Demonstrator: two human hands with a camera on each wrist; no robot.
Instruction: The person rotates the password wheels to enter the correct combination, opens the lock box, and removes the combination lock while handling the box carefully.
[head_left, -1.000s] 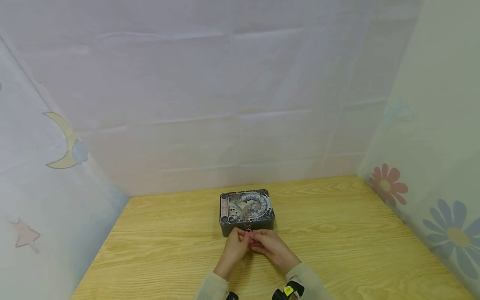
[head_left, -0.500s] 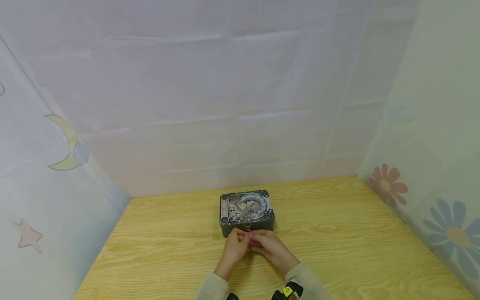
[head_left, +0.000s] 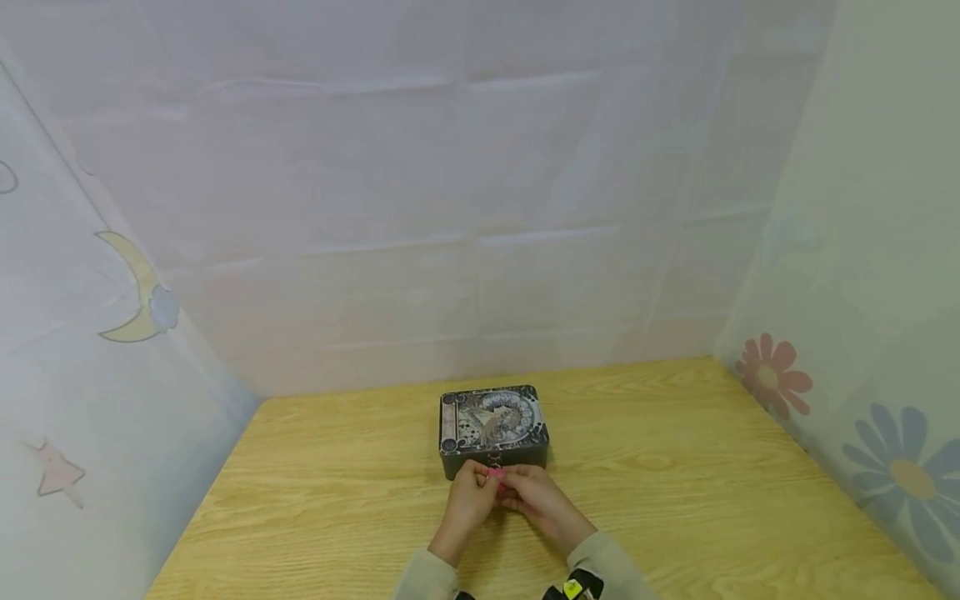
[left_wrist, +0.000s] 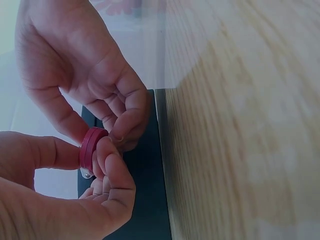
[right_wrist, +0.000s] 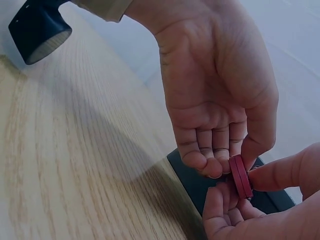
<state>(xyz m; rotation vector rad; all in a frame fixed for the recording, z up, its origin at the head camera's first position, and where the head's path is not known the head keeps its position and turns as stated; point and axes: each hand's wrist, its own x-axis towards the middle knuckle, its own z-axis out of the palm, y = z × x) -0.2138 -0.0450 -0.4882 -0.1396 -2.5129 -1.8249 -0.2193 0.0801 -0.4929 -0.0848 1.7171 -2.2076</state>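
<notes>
A dark tin box (head_left: 495, 418) with a printed lid stands closed on the table. At its front clasp (head_left: 494, 457) is a small pink padlock (head_left: 497, 473), which looks dark red and thick-edged in the wrist views. My left hand (head_left: 468, 498) pinches the padlock between thumb and fingers from the left. From the other side my right hand (head_left: 545, 502) pinches it too, its thumb on one face and fingertips at the other. In the left wrist view a bit of silver metal (left_wrist: 86, 173) shows at the padlock's edge. Fingers cover most of its body.
The wooden table (head_left: 675, 467) runs out to both sides of the box. A pale cloth wall (head_left: 465, 208) rises behind it, with printed side walls left and right. A dark wrist-camera part (right_wrist: 40, 30) shows in the right wrist view.
The head view has tilted slightly, so box and hands sit a little lower in it. Both hands keep their pinch on the padlock, with only slight finger shifts.
</notes>
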